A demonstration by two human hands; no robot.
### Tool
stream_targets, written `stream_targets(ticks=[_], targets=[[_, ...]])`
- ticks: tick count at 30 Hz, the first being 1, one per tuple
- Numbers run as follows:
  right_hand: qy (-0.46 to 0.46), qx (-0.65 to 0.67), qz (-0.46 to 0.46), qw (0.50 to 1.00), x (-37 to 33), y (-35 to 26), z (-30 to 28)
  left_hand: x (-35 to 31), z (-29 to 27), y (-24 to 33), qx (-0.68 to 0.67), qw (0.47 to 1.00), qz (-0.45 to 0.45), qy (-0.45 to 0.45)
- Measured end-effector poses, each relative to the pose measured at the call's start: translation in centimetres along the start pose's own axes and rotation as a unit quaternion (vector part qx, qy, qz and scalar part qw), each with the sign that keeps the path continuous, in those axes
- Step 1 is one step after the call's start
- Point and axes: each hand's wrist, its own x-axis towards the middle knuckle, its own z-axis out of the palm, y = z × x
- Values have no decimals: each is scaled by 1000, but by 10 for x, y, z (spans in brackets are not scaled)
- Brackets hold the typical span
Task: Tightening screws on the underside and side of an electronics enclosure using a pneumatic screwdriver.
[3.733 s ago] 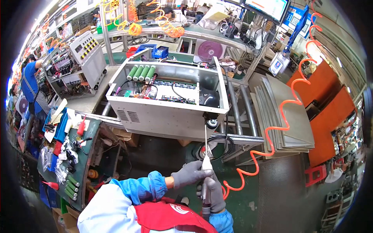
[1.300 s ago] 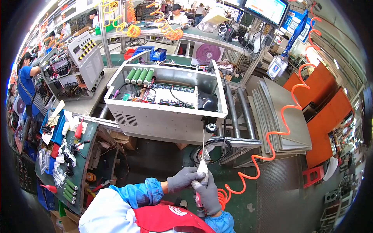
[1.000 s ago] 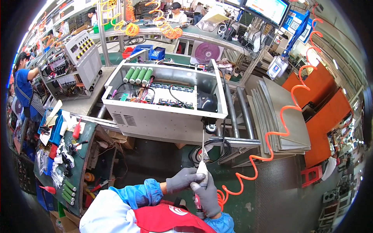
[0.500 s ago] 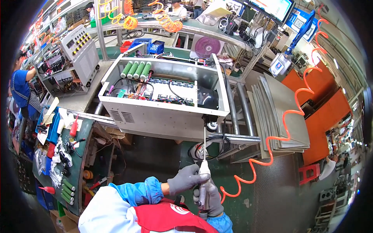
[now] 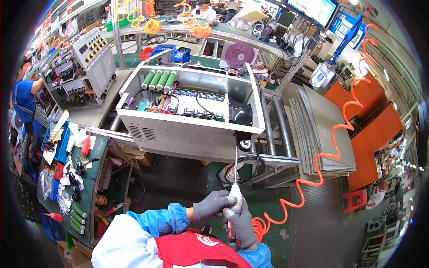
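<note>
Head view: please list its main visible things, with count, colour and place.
Metal box: one, grey-white, centre, on rollers
Cylinders: four, green, inside box, left end
Caster: one, silver, at box's lower right
Control unit: one, grey, yellow knobs, rear left
Squeeze bottles: two, red, on left bench
Coiled hose: one nearby, orange, right side
Panel stack: one, grey, right of rollers
Stool: one, red, lower right
Screen: one, black-framed, upper right
Long-shafted tool: one, white-nosed, lower centre
Left hand: one, grey-gloved, gripping tool's nose
Right hand: one, grey-gloved, gripping tool's body
</note>
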Motion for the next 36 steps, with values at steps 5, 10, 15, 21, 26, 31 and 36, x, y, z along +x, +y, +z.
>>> stream_targets(ticks=[5,10,15,21,26,31,36], targets=[[12,-55,-56,997,7,20,-4,4,0,-8,-23,1000,-1,2],[42,-125,-120,984,5,21,-1,11,-5,-24,-50,998,25,-14],[52,-183,-60,980,1,15,-4,0,-4,-5,-21,999,-31,-34],[41,-104,-46,993,3,18,-1,-3,-4,0,3,999,9,-33],[9,-15,-9,1000,-2,2,1,3,-4,-4,-9,1000,11,-24],[-18,43,64,997,-9,-12,-12,6,8,4,-15,1000,-8,1],[-62,159,96,981,-12,-5,-22,6,13,15,71,997,24,2]])
